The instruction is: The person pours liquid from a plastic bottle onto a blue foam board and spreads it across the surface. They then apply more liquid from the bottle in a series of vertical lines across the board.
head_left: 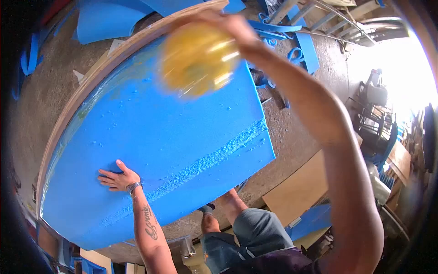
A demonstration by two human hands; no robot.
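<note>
Left hand [119,179] splayed on foam [182,132], right [235,31] gripping container [197,64]

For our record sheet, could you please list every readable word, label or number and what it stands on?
Tattoo on the left forearm: "Bonnie", perhaps; the cursive first letter is unclear.
Watch: too small to read.
Yellow thing: too blurred to tell.
No other text is readable.

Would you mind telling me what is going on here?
A person's right hand holds a shiny yellow item, too blurred to identify, over the far part of a blue panel, near its curved wooden edge. The left hand lies spread on the panel. A band of blue crumbs crosses the surface.
</note>
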